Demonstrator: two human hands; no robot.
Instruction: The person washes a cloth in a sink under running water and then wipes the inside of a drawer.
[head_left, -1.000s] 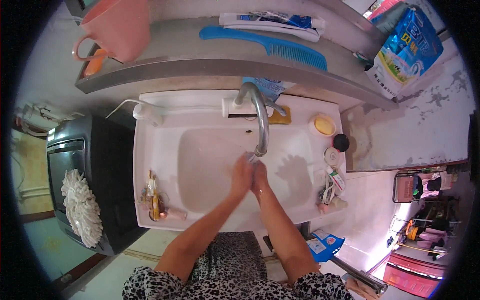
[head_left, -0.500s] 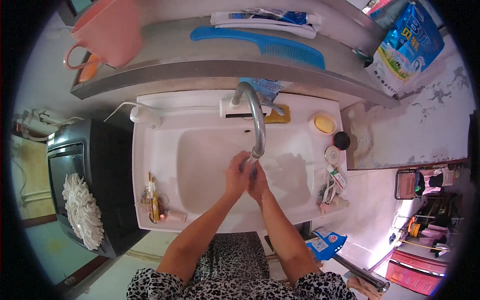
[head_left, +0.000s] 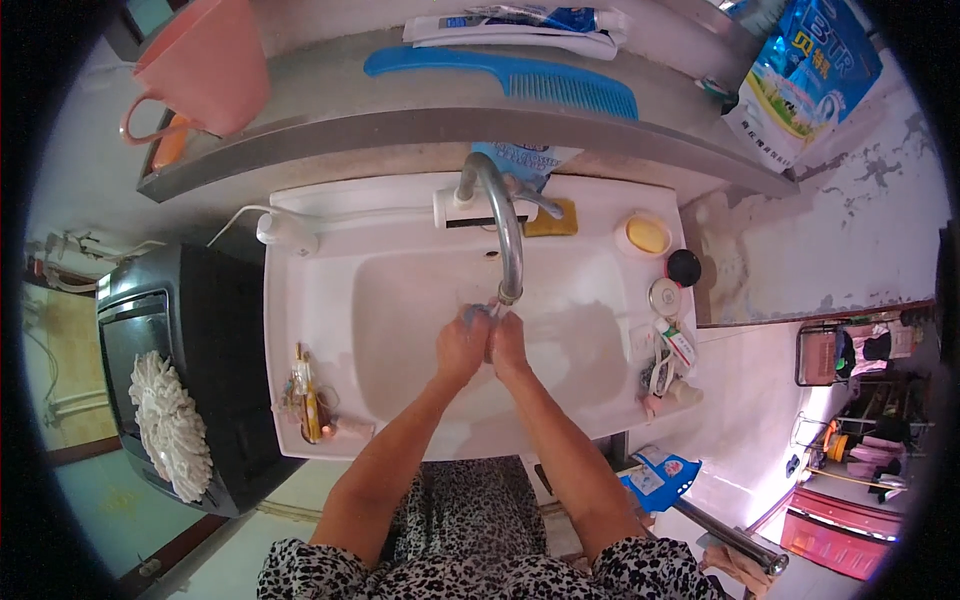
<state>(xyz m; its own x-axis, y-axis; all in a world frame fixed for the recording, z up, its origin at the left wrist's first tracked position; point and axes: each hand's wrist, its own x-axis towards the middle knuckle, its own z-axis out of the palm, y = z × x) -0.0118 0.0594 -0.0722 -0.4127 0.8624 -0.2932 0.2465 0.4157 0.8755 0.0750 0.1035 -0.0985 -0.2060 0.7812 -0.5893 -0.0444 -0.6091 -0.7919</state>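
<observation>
Both my hands are close together over the white sink basin (head_left: 400,400), right below the mouth of the curved metal faucet (head_left: 510,240). A little water runs from the faucet onto them. My left hand (head_left: 461,347) has its fingers curled round a small bluish thing (head_left: 478,315), mostly hidden, whose kind I cannot make out. Pressed against it from the other side is my right hand (head_left: 508,342), its fingers closed too; what they grip is hidden behind the knuckles.
Yellow soap (head_left: 648,236) in a dish, round containers and tubes line the sink's right rim. A white bottle (head_left: 288,234) stands at the back left. Above runs a shelf (head_left: 440,125) with a pink mug (head_left: 205,75) and blue comb (head_left: 510,78). A yellow sponge (head_left: 555,218) lies behind the faucet.
My hands have shifted slightly to the left and turned, so the knuckles face up and the bluish thing shows at the left fingertips. The whole view has tilted a little.
</observation>
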